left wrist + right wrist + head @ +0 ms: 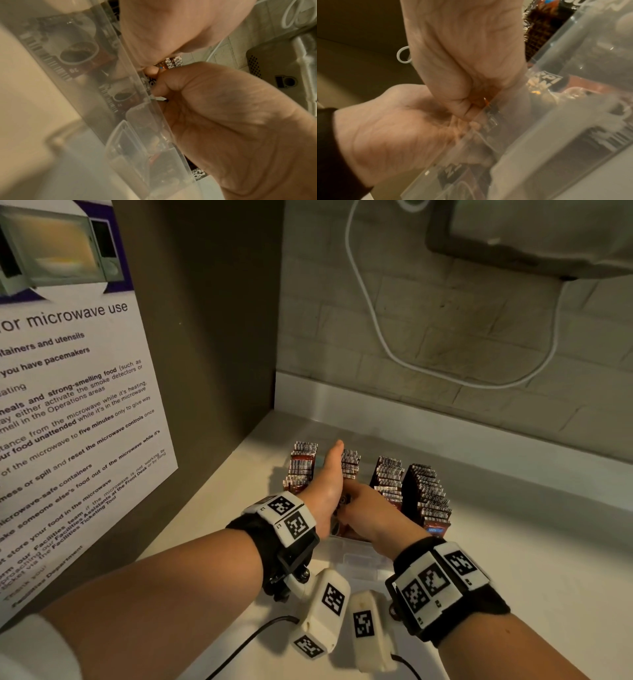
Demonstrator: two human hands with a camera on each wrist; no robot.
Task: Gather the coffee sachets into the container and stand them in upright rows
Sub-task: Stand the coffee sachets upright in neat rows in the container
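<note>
Head view: four upright sachet rows (390,477) in container (356,556); left hand (330,474) grip flat, wide; right hand (366,515) grip unclear.

My two hands meet at the rim of the clear container (583,44), seen from my right wrist.

My right hand (464,54) reaches down from the top of the frame, fingers curled at the container's edge, touching my left hand (393,121), which comes in from the lower left with a dark wrist strap (327,155). Through the blurred wall I make out coffee sachets (542,82) with barcode-like stripes; what my fingers hold I cannot tell.
</note>
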